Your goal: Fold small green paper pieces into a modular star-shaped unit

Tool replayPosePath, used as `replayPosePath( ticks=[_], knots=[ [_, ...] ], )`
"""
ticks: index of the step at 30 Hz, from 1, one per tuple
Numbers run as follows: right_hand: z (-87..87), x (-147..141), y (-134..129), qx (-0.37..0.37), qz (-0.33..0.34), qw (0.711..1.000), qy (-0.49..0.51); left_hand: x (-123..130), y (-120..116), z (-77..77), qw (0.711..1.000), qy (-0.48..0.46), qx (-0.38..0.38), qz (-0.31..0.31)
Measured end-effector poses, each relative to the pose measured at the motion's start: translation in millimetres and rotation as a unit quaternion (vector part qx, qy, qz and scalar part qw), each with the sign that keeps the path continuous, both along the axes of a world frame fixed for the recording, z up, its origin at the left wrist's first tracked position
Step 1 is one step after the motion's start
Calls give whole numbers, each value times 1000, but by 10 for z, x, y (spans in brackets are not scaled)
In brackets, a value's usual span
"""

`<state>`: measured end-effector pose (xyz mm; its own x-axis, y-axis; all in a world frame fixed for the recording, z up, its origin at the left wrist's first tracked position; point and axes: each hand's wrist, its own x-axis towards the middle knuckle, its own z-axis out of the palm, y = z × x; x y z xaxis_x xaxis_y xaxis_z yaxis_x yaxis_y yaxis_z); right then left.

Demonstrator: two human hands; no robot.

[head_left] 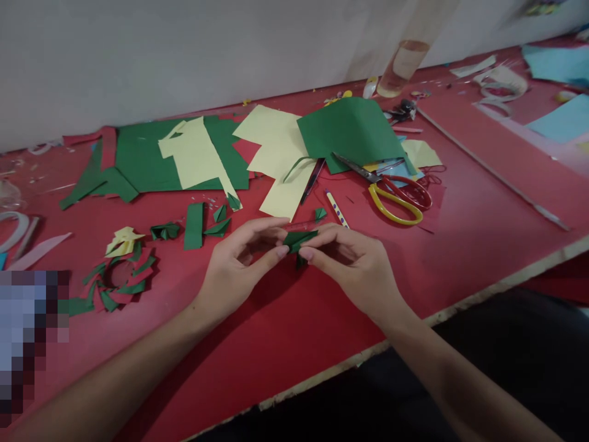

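"Well left of the left hand (237, 255) sat a red-and-green paper ring (140, 277), and nearer, just off the knuckles, a green strip (194, 226)!"
"And what had that hand got?"
"Thumb and fingers pinched on a folded green paper (298, 241), right between both hands!"
"The right hand (356, 261)?"
"Pinched on the other end, and beyond it, to its right, lay scissors (372, 177)!"

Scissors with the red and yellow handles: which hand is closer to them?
Right. The right hand is on the near side of the scissors, slightly to their left; the left hand is farther left, across the green paper both hold.
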<state>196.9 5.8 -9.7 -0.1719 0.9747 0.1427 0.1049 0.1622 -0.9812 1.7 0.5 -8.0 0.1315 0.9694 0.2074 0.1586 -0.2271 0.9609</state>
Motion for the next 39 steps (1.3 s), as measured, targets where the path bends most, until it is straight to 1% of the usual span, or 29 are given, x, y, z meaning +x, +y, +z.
replayPosePath(
  ticks=[4, 7, 13, 19, 24, 27, 31, 35, 39],
  knots=[
    [10, -24, -12, -32, -17, 999, 29, 11, -9, 14, 1000, -1, -8, -5],
    [27, -40, -14, -33, -33, 998, 35, 25, -12, 27, 1000, -10, -18, -7],
    [53, -50, -28, -48, -36, 996, 59, 72, -16, 33, 999, -26, -28, -10],
    [44, -53, -24, -37, -66, 995, 60, 114, -48, 61, 998, -30, -56, -16],
    [38, -55, -19, -29, -72, 996, 52, 125, -48, 51, 999, 19, -27, 8],
    [47, -63, -24, -33, -75, 994, 67, 129, -54, 43, 999, 43, -13, 9],
    [50, -72, -18, -43, -46, 993, 96, 134, -71, 71, 999, 51, -6, 1],
    [40, -67, -5, -62, -26, 992, 104, 119, -74, 121, 998, 52, -37, -7],
    [36, -56, -10, -70, -19, 991, 109, 101, -64, 145, 997, 52, -49, -8]
  ],
)
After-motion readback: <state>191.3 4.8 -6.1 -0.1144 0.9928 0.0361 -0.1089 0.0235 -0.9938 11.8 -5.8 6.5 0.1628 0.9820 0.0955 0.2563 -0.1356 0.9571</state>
